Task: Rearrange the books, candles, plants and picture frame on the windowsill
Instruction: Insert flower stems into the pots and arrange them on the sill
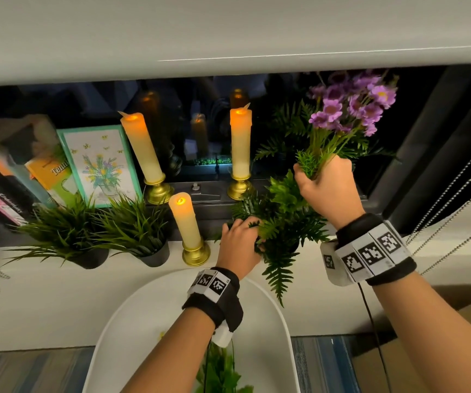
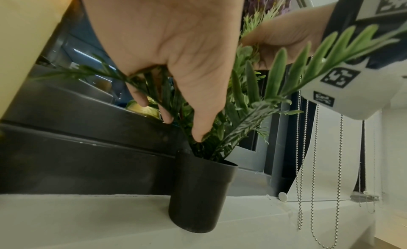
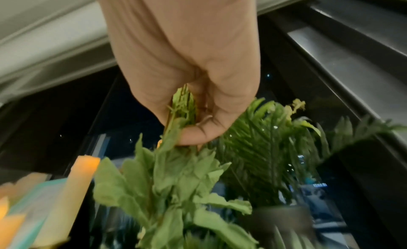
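A fern point(image 1: 282, 222) in a black pot point(image 2: 198, 191) stands on the white windowsill point(image 1: 44, 279). My left hand point(image 1: 242, 236) reaches down into it. Thumb and fingers point(image 2: 182, 127) close around its stems just above the pot rim. My right hand point(image 1: 325, 180) is raised over the fern and grips the stems of a purple flower bunch point(image 1: 350, 106), seen as green leaves point(image 3: 176, 174) in the right wrist view. Three lit candles point(image 1: 142, 148) point(image 1: 240, 143) point(image 1: 185, 219) stand on gold bases. A teal picture frame point(image 1: 101, 165) leans by slanting books point(image 1: 2, 182).
Two grass plants point(image 1: 67, 231) point(image 1: 135, 222) in black pots stand left of the front candle. Bead chains point(image 1: 441, 222) hang at the right. A lowered blind point(image 1: 228, 38) hangs above the dark window. A white rounded object point(image 1: 149, 313) sits below the sill.
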